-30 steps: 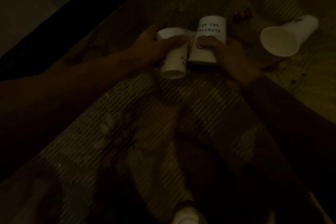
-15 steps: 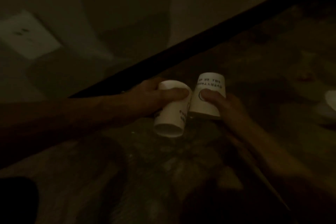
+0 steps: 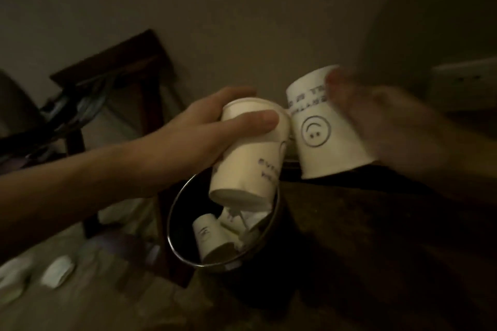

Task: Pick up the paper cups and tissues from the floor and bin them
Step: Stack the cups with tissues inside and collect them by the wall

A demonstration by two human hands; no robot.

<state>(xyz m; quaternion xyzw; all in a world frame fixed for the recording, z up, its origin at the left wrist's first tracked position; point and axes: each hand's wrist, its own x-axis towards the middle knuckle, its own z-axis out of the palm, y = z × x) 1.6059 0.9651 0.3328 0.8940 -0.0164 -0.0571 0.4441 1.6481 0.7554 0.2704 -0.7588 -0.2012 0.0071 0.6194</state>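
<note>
Dimly, my left hand (image 3: 193, 137) curled round a paper cup (image 3: 247, 166), blurred right hand (image 3: 390, 126) gripping a second cup (image 3: 320, 148), above the metal-rimmed bin (image 3: 172, 236), plain wall (image 3: 242, 21) behind.

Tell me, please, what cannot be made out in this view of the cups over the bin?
Head view:
Right hand: motion blur hides how its fingers lie on the smiley cup.
Print on the tilted cup in the left hand: blurred, unreadable.
Bin bottom: hidden by darkness and the tilted cup.
White pieces on floor: blurred; cups or tissues unclear.
</note>
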